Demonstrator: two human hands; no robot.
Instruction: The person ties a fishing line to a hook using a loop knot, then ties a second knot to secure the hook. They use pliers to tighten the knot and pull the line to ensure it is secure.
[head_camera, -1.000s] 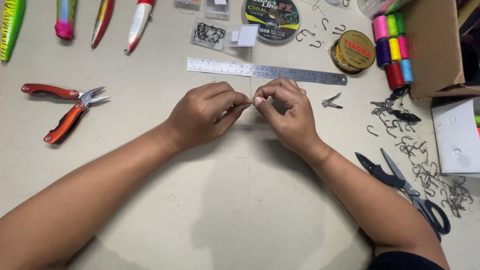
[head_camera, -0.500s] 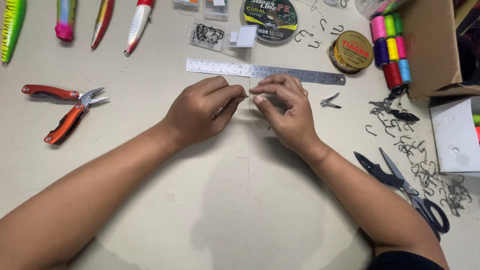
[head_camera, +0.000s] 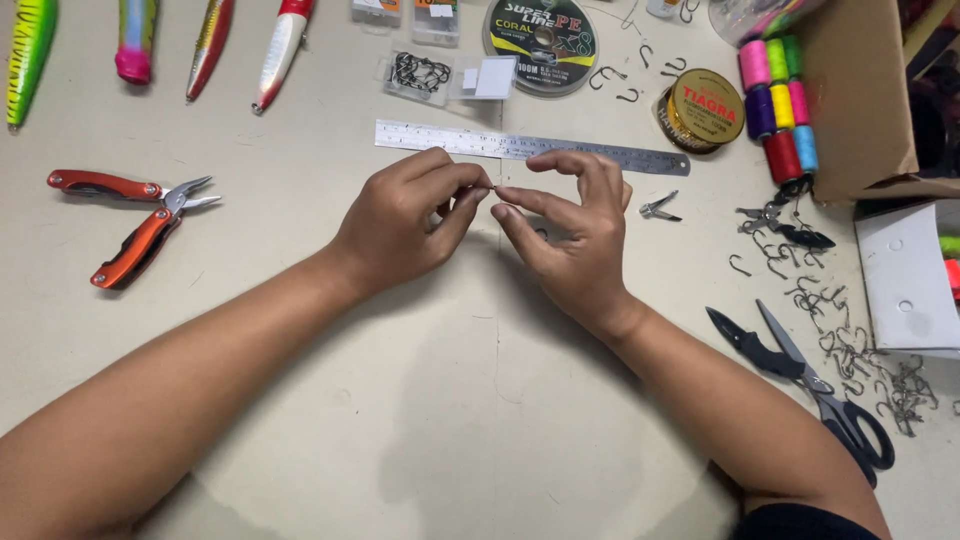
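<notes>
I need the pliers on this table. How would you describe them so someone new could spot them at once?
Start at the steel ruler lying across the middle of the beige table, just beyond the left hand. Look well to the left of that hand: the pliers lie alone there, handles spread open. Their orange-red handles set them apart from the black-handled scissors on the far right.

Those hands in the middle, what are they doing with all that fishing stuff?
A person's left hand and right hand meet fingertip to fingertip just below a metal ruler, pinching something tiny and thin; it is too small to tell what. Orange-handled pliers lie open to the left, black scissors to the right beside a scatter of loose hooks. Colourful fishing lures and thread spools sit along the top.
</notes>
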